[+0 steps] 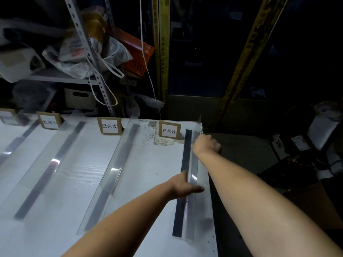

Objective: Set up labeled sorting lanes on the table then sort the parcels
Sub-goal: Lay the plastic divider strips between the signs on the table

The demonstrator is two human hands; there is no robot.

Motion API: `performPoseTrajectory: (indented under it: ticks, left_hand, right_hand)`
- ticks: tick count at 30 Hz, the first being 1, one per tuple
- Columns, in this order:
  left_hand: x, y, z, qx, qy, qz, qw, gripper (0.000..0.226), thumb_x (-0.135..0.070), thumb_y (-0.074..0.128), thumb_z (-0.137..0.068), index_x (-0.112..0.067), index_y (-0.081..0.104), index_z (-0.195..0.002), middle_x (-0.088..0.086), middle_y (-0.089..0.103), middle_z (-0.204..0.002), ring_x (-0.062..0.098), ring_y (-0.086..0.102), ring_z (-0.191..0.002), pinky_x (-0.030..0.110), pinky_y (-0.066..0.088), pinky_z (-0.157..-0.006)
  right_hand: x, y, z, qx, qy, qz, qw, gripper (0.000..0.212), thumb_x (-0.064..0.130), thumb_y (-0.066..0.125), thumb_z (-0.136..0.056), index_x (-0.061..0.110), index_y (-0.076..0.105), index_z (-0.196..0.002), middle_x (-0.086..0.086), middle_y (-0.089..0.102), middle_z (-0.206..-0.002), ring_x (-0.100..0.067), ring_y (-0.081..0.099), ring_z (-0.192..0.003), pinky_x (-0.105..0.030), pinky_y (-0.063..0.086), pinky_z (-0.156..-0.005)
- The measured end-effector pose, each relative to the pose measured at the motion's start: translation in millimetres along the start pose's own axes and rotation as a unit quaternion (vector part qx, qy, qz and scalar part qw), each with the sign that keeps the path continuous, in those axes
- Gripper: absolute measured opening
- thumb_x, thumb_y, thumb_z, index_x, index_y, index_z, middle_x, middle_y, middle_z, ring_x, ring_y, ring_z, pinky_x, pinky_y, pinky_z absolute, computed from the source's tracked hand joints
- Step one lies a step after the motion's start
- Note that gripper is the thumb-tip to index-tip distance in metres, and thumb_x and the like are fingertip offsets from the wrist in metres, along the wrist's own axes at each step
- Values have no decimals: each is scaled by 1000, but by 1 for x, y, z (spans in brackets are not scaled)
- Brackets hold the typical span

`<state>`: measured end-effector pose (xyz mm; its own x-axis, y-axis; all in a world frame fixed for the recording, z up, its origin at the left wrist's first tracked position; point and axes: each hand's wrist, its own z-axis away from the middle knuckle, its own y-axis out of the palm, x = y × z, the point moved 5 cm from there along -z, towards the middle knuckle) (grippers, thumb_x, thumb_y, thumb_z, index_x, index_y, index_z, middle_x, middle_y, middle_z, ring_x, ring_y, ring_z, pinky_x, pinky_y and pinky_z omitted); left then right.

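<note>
Clear plastic dividers, each with a black strip along its base, split a white desk into lanes running away from the person. Cardboard-backed signs stand at the far edge: the 处理中 label, the 已完成 label and the 异常件 label. The left hand grips the rightmost divider about midway along, thumb stretched across its upright wall, at the desk's right edge. The right hand sits curled against the same divider's far end, by the desk's far right corner; blur hides whether it holds the plastic. Behind the desk, a metal shelf carries plastic bags.
</note>
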<state>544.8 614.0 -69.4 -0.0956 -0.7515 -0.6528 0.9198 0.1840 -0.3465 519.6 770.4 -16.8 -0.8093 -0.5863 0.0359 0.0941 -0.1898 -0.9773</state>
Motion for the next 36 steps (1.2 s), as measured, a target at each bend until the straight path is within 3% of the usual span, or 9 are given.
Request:
performPoseTrajectory:
  ticks: [2,4,9,15,21,23,26,33,36]
  left_hand:
    - [13,6,2,35,-48,-63,996,79,-62,66,-82,1,55,-129,20,63,-125,34,62,-117,40,53,-96]
    - [20,10,3,67,-87,-38,993,68,-55,61,-89,4,57,-122,20,68,-110,33,71,-101,38,58,-82]
    - [20,23,15,146,-168,-10,975,62,-41,52,-96,10,53,-130,27,66,-122,36,71,-105,39,59,-82]
    - [24,36,23,194,-194,10,962,56,-28,45,-100,18,47,-130,30,64,-125,38,67,-111,37,57,-79]
    - [16,35,21,160,-129,-25,978,44,-27,42,-95,11,59,-109,28,70,-113,30,71,-77,32,58,-62]
    - [12,36,20,142,-108,-29,984,38,-28,42,-94,5,60,-101,26,72,-109,31,73,-84,33,58,-67]
    - [8,38,18,127,-92,-28,987,47,-37,46,-97,6,61,-109,24,73,-107,32,74,-96,36,60,-77]
    - [8,32,18,105,-78,-75,989,62,-53,50,-96,5,62,-118,25,72,-108,33,73,-98,39,60,-83]
    - [9,31,18,101,-78,-88,988,62,-55,51,-95,3,63,-115,25,73,-106,32,73,-97,38,60,-81]
  right_hand:
    - [4,-4,-2,0,-7,8,1000,23,28,48,-106,12,64,-110,-7,51,-82,-22,56,-81,-36,44,-65]
    - [6,-6,-4,9,-15,-10,1000,27,35,48,-106,13,64,-105,-7,57,-87,-22,61,-82,-36,49,-67]
    - [9,-8,-8,24,-35,-31,999,17,23,66,-98,12,63,-110,-7,57,-90,-23,62,-83,-34,54,-69]
    - [17,-8,-13,-1,-55,-36,998,31,10,57,-100,9,56,-132,-15,64,-120,-31,65,-109,-41,57,-84]
    - [16,0,-11,3,-38,-80,996,42,16,58,-101,10,47,-141,-17,60,-128,-33,62,-116,-44,56,-89]
    - [11,4,-10,12,-31,-105,994,49,20,62,-99,10,44,-143,-16,60,-129,-33,64,-115,-43,55,-86]
    - [3,8,-8,20,-14,-123,992,51,26,63,-99,10,44,-143,-15,61,-129,-33,64,-114,-42,54,-82]
    - [-4,12,1,40,-23,-120,992,42,29,61,-99,11,52,-136,-13,63,-124,-32,65,-109,-43,57,-84]
    - [-4,12,7,46,-25,-114,992,42,28,60,-99,11,51,-137,-13,62,-124,-32,65,-108,-39,55,-79]
